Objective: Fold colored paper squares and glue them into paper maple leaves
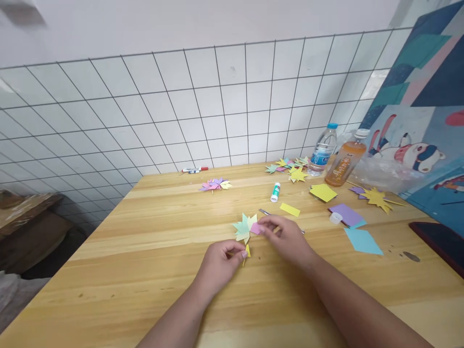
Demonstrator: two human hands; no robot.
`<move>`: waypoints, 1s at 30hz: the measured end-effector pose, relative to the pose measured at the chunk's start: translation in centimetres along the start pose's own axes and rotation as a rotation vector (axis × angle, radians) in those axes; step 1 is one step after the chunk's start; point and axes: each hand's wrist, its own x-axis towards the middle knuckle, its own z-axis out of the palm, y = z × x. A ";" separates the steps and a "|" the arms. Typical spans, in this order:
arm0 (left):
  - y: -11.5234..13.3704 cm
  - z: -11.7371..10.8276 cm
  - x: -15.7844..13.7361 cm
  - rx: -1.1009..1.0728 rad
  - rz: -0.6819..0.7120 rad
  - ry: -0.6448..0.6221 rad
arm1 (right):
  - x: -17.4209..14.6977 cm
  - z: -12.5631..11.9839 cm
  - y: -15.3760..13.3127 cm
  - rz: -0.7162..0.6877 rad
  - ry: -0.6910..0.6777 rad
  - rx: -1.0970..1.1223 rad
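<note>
A paper pinwheel-like shape (241,229) with pointed mint-green and pale yellow petals lies in the middle of the wooden table. My right hand (284,237) pinches a pink paper piece (255,228) against its right side. Below it, my left hand (222,263) is closed, thumb and finger together, at a small yellow paper piece (248,250). A thin stick end shows under those fingers; how much of it they grip is hidden. Behind my right hand, a slim pen-like tool (265,211) is partly covered.
A glue stick (275,192) stands beyond my hands, its cap (335,218) further right. Yellow (323,193), purple (346,213) and blue paper (363,240) lie right. Finished-looking paper stars (297,174), a water bottle (322,151), an orange drink bottle (347,159) and markers (195,169) stand or lie further back.
</note>
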 end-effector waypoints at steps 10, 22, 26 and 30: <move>0.1 -0.5 0.9 -0.329 -0.251 -0.077 | 8.9 -4.2 4.5 -0.081 -0.109 -0.959; -0.7 0.0 1.3 -0.454 -0.237 -0.036 | 1.2 -2.0 -2.7 -0.011 0.428 0.112; -0.3 -0.1 1.2 -0.459 -0.263 -0.031 | -1.9 0.4 -3.3 -0.065 0.252 0.171; 0.1 -0.2 1.0 -0.460 -0.282 -0.026 | -2.2 0.8 -2.7 -0.237 0.227 -0.014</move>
